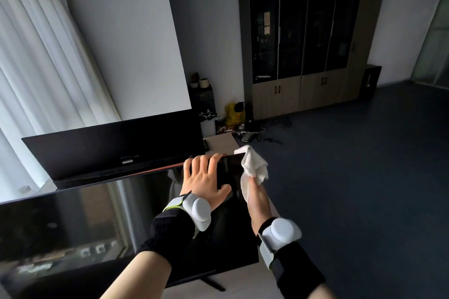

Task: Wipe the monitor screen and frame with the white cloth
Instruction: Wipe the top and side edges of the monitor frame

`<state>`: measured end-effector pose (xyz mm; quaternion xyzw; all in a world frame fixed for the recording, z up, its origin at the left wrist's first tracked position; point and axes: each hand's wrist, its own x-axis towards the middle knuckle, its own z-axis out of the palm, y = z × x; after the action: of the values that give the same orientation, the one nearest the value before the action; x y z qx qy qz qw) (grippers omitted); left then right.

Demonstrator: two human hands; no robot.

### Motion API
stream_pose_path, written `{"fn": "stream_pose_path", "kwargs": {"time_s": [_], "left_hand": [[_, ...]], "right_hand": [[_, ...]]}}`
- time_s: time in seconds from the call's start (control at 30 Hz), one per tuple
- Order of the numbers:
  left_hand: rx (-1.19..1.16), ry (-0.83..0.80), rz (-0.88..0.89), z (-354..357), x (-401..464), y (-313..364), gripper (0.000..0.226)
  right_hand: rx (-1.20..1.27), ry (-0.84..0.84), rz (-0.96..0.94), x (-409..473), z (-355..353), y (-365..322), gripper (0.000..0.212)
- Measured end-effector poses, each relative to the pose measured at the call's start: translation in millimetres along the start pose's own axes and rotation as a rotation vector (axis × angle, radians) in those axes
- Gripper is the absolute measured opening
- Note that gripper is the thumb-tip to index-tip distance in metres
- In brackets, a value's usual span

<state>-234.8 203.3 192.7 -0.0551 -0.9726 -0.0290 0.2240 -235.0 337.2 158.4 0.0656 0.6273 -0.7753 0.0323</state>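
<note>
The near monitor (80, 223) is a wide black screen below me, dark and reflecting the room. My left hand (204, 177) lies spread on its upper right part, fingers hooked over the top edge. My right hand (255, 192) holds the bunched white cloth (254, 164) against the monitor's top right corner and right edge. The cloth covers most of my right hand's fingers. Both wrists wear black bands with grey-white pods.
A second black monitor (114, 148) stands behind the first, its back towards me. Both rest on a light desk (222, 142). Beyond lie dark blue floor (352, 165), clutter near a yellow bag (233, 113), and a tall dark cabinet (308, 43). White curtains (36, 68) hang left.
</note>
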Motion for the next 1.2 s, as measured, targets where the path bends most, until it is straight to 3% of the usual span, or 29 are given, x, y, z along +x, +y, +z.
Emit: {"fn": "stream_pose_path", "kwargs": {"time_s": [0.07, 0.2, 0.33, 0.43, 0.53, 0.6, 0.73, 0.9, 1.03, 1.2], "left_hand": [[0.002, 0.004, -0.001, 0, 0, 1, 0.073], [0.006, 0.008, 0.008, 1, -2, 1, 0.073], [0.007, 0.022, 0.008, 1, -1, -1, 0.073], [0.001, 0.032, 0.003, 3, -1, -3, 0.073], [0.019, 0.046, 0.022, 8, 0, -6, 0.074], [-0.022, 0.063, 0.006, 9, 0, -8, 0.068], [0.001, 0.186, 0.114, 9, 2, 6, 0.043], [-0.15, 0.088, 0.102, 1, -2, -12, 0.045], [-0.278, 0.037, 0.09, -19, 0, -20, 0.033], [-0.243, 0.097, -0.003, -38, -23, -60, 0.05]], "right_hand": [[0.013, 0.041, 0.151, -3, -10, 29, 0.055], [-0.198, 0.127, 0.399, -12, -31, 86, 0.054], [-0.233, 0.175, 0.394, -3, -23, 64, 0.055], [-0.128, 0.141, 0.205, 8, -1, 16, 0.052], [-0.073, 0.173, -0.146, 9, 23, -25, 0.034], [-0.23, 0.112, -0.368, 3, 36, -33, 0.037], [-0.782, 0.129, -0.791, 0, 33, -1, 0.045], [-0.812, 0.126, -0.84, 1, 48, 2, 0.045], [-0.855, 0.113, -0.802, -3, 51, -7, 0.045], [-0.852, 0.115, -0.833, -24, 77, -8, 0.04]]}}
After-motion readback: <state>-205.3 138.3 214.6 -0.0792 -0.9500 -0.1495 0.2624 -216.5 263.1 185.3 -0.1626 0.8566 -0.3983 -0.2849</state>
